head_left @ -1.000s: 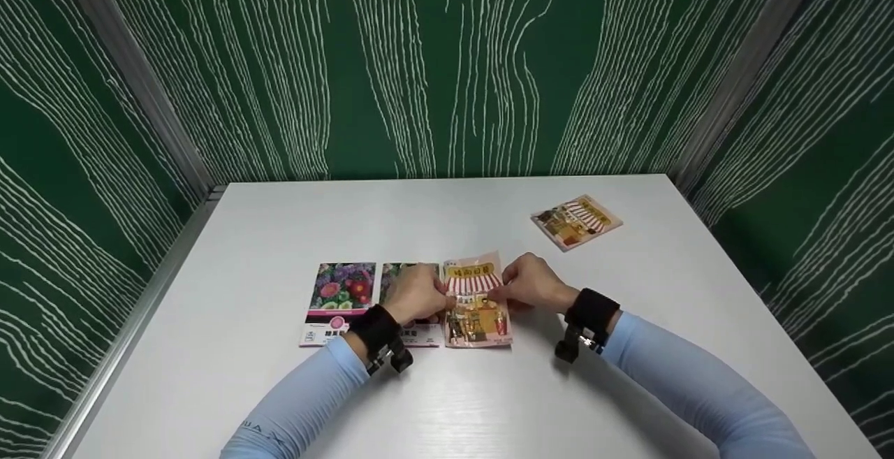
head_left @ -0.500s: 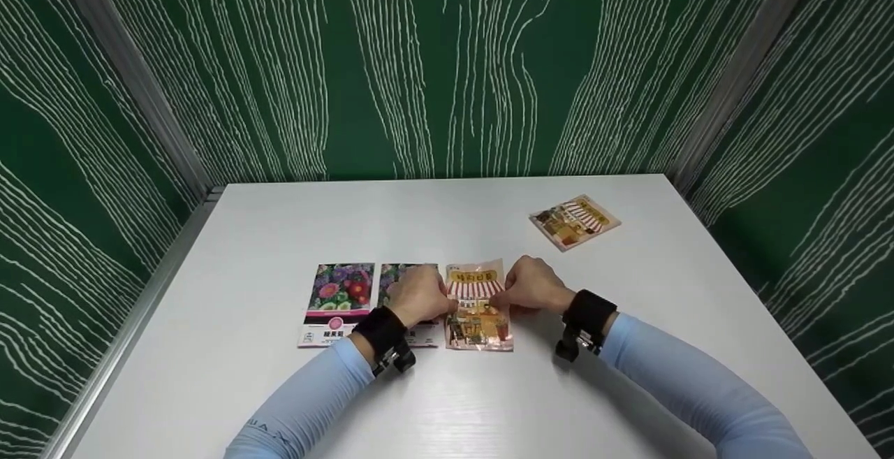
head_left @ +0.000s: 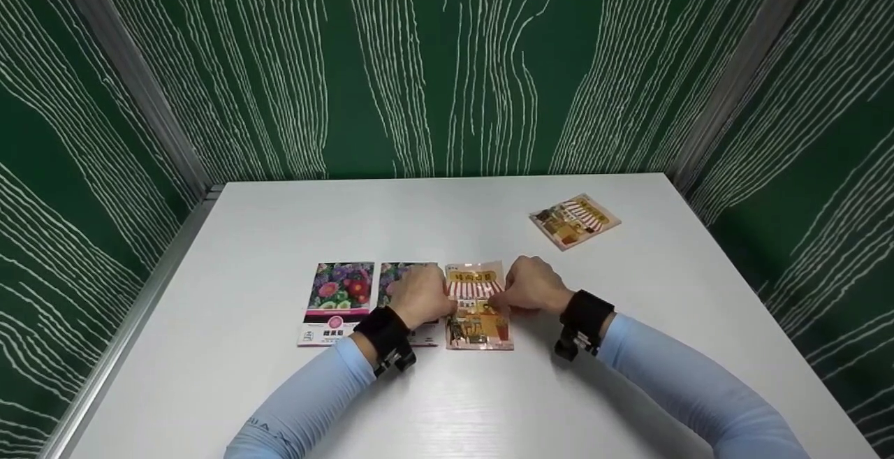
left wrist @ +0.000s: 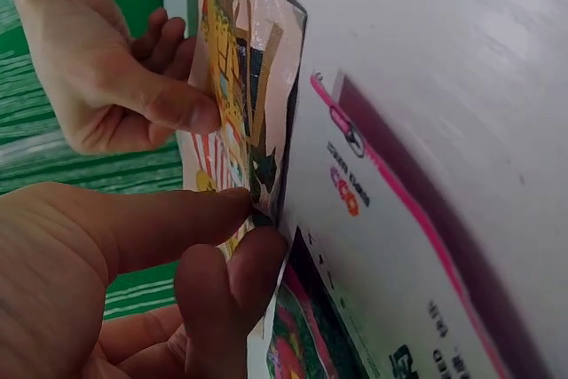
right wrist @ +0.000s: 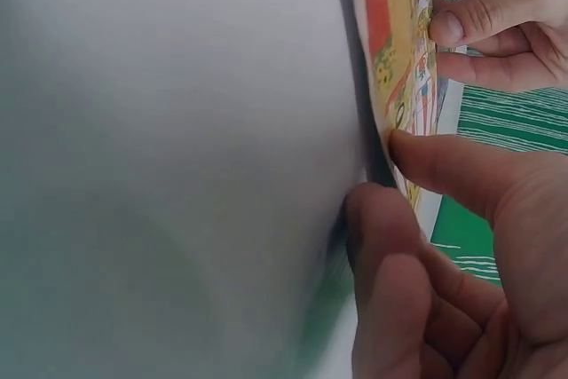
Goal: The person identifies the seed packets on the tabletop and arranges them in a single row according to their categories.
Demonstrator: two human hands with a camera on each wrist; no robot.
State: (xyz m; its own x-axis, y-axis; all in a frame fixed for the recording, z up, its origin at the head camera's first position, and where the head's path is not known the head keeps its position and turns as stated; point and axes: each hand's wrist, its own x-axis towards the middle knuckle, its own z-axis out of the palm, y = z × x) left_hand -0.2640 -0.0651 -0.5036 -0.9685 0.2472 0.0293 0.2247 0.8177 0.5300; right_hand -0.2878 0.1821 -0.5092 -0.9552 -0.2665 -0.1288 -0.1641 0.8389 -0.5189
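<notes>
A pink seed packet [head_left: 479,330] with a striped awning and Chinese lettering lies at the middle of the table, level with the flower packets. My left hand [head_left: 420,297] pinches its left edge between thumb and index finger. At the opposite edge, my right hand [head_left: 534,286] pinches the packet, with its thumb [right wrist: 453,166] on the printed face. Under my left hand is a flower-print packet [head_left: 397,276], partly hidden by the hand and wrist strap. Another flower-print packet [head_left: 342,288] lies to its left, its lower right corner covered by my wrist.
Toward the back right, another pink awning-print packet [head_left: 575,221] lies turned at an angle. The white table [head_left: 454,403] meets green walls [head_left: 377,96] with wavy white lines at the back and sides.
The pink packet's top edge has come straight and its body has shifted slightly toward me, now lying flatter. Both hands have kept their hold on its edges, almost still.
</notes>
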